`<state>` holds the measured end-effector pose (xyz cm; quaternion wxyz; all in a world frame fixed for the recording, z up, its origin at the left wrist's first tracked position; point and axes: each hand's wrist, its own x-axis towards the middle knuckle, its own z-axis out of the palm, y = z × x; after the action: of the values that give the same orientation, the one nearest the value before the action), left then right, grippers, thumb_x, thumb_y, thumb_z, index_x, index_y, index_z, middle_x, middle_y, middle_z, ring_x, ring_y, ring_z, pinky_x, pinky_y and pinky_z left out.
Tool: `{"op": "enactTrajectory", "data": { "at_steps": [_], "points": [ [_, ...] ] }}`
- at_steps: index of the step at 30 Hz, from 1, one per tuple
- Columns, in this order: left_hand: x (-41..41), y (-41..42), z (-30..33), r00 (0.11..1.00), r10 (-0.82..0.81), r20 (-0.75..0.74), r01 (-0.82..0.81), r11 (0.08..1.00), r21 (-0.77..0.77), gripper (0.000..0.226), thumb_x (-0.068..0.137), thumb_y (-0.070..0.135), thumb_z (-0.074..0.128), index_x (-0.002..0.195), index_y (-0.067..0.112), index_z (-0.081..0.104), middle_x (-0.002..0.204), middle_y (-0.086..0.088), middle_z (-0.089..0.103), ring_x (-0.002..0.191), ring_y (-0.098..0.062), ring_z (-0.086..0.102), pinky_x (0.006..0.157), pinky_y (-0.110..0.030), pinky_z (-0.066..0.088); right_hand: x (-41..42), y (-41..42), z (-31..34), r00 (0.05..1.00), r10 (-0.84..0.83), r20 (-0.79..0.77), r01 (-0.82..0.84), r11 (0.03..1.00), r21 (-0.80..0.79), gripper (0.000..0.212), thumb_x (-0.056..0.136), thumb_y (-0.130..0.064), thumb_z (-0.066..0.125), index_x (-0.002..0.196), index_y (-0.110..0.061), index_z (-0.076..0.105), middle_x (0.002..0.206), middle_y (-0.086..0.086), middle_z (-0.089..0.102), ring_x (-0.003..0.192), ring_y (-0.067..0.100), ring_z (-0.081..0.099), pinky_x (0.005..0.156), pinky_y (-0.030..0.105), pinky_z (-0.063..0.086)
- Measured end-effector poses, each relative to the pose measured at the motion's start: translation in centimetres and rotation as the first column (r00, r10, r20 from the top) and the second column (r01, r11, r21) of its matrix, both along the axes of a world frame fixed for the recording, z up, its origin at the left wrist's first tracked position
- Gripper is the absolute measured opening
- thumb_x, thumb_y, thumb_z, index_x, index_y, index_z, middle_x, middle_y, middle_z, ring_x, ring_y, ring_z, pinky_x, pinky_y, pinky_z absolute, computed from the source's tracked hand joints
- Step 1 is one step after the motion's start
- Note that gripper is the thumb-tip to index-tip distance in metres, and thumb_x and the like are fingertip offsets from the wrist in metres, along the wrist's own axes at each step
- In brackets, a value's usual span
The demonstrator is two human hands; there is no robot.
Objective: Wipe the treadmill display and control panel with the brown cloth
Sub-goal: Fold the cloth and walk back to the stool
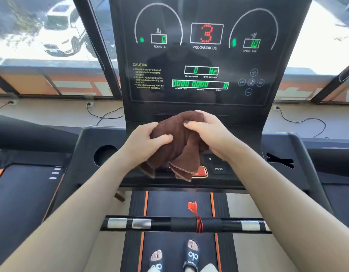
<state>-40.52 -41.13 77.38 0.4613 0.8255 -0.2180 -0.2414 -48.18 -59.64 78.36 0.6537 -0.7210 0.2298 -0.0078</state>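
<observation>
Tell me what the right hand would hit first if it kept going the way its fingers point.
The right hand points left into the brown cloth it already grips; beyond that, probably the left hand on the cloth's other side.

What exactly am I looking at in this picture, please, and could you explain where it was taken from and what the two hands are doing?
This is a single picture from a camera worn on a person's head, looking forward and down. The person stands on a treadmill: their sandalled feet show at the bottom, on the black belt.

The tall black panel ahead is the treadmill display, switched on, with a red 3 in the middle and green figures for incline and speed. Below it is the control panel, with a MODE key and a partly covered red button.

The left hand and the right hand both have a grip on a bunched brown cloth, held over the control panel. A red safety cord hangs down to the front handlebar. Through the windows behind, a white car is parked.
</observation>
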Motion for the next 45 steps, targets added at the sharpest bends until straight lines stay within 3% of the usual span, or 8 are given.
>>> {"op": "enactTrajectory", "data": {
  "at_steps": [6, 10, 15, 21, 26, 31, 39, 45],
  "points": [
    [0.9, 1.8, -0.4, 0.982, -0.008, 0.190, -0.011, 0.995, 0.099, 0.025, 0.093, 0.031, 0.067, 0.080, 0.012, 0.056, 0.076, 0.000, 0.063, 0.077, -0.021, 0.061, 0.067, -0.035, 0.044, 0.1, 0.6, -1.1, 1.000, 0.009, -0.003, -0.009, 0.914, -0.407, 0.013, 0.088, -0.031, 0.073, 0.088, -0.020, 0.067, 0.083, -0.006, 0.070, 0.080, 0.014, 0.067, 0.071, 0.033, 0.055],
    [1.3, 2.1, 0.0, 0.983, 0.011, 0.185, -0.041, 0.986, 0.159, 0.022, 0.096, 0.031, 0.061, 0.086, 0.012, 0.061, 0.084, -0.002, 0.066, 0.083, -0.020, 0.062, 0.070, -0.033, 0.044, 0.2, 2.3, -1.4, 0.996, -0.082, 0.032, 0.086, 0.832, -0.547, 0.025, 0.086, -0.036, 0.075, 0.084, -0.015, 0.061, 0.075, -0.008, 0.063, 0.067, 0.006, 0.056, 0.057, 0.022, 0.041],
    [1.3, 2.1, 0.4, 0.979, 0.205, 0.011, -0.205, 0.974, 0.094, 0.023, 0.095, 0.033, 0.056, 0.098, 0.014, 0.067, 0.100, -0.006, 0.070, 0.096, -0.024, 0.065, 0.087, -0.041, 0.053, 0.6, 5.2, -1.6, 0.999, -0.031, 0.033, 0.041, 0.918, -0.394, 0.018, 0.090, -0.034, 0.068, 0.088, -0.017, 0.062, 0.076, -0.006, 0.065, 0.068, 0.012, 0.060, 0.061, 0.028, 0.055],
    [1.5, 3.5, 0.0, 0.899, 0.296, -0.321, -0.308, 0.951, 0.014, 0.036, 0.093, 0.037, 0.048, 0.119, 0.018, 0.065, 0.113, -0.008, 0.072, 0.105, -0.028, 0.067, 0.087, -0.042, 0.053, 0.6, 9.0, -1.3, 0.998, 0.030, 0.062, -0.016, 0.977, -0.212, 0.023, 0.097, -0.037, 0.061, 0.095, -0.015, 0.065, 0.089, 0.001, 0.071, 0.084, 0.017, 0.066, 0.076, 0.038, 0.053],
    [1.8, 5.6, 0.1, 0.857, 0.297, -0.421, -0.367, 0.926, -0.094, 0.049, 0.084, 0.054, 0.050, 0.111, 0.019, 0.071, 0.105, -0.010, 0.077, 0.098, -0.031, 0.072, 0.084, -0.045, 0.055, 1.2, 11.6, -1.2, 0.998, 0.026, 0.054, -0.014, 0.978, -0.209, 0.024, 0.098, -0.041, 0.058, 0.098, -0.019, 0.065, 0.089, -0.007, 0.069, 0.082, 0.011, 0.064, 0.071, 0.030, 0.049],
    [1.1, 8.2, 0.5, 0.834, 0.342, -0.433, -0.419, 0.903, -0.094, 0.062, 0.077, 0.060, 0.066, 0.120, 0.015, 0.064, 0.108, -0.009, 0.075, 0.101, -0.028, 0.072, 0.084, -0.043, 0.057, 1.8, 14.7, -1.3, 0.996, 0.072, 0.060, -0.057, 0.974, -0.220, 0.029, 0.097, -0.049, 0.057, 0.100, -0.023, 0.067, 0.087, -0.008, 0.068, 0.084, 0.012, 0.065, 0.073, 0.030, 0.052],
    [-1.6, 12.8, 1.3, 0.800, 0.535, -0.271, -0.565, 0.824, -0.042, 0.033, 0.070, 0.027, 0.067, 0.101, 0.015, 0.070, 0.099, -0.012, 0.075, 0.097, -0.033, 0.073, 0.084, -0.050, 0.060, 1.9, 17.4, -1.6, 0.979, 0.203, 0.033, -0.198, 0.973, -0.123, 0.013, 0.076, -0.031, 0.053, 0.080, -0.029, 0.065, 0.082, -0.002, 0.066, 0.081, 0.023, 0.062, 0.081, 0.046, 0.055],
    [-5.0, 17.2, 1.4, 0.703, 0.686, -0.186, -0.707, 0.703, -0.076, 0.021, 0.078, 0.028, 0.065, 0.092, 0.015, 0.070, 0.092, -0.006, 0.073, 0.084, -0.023, 0.070, 0.067, -0.035, 0.058, 1.2, 20.9, -2.2, 0.927, 0.355, 0.119, -0.327, 0.922, -0.207, 0.043, 0.079, -0.026, 0.066, 0.120, -0.026, 0.056, 0.107, 0.002, 0.058, 0.095, 0.016, 0.060, 0.086, 0.036, 0.054]
  ]
}}
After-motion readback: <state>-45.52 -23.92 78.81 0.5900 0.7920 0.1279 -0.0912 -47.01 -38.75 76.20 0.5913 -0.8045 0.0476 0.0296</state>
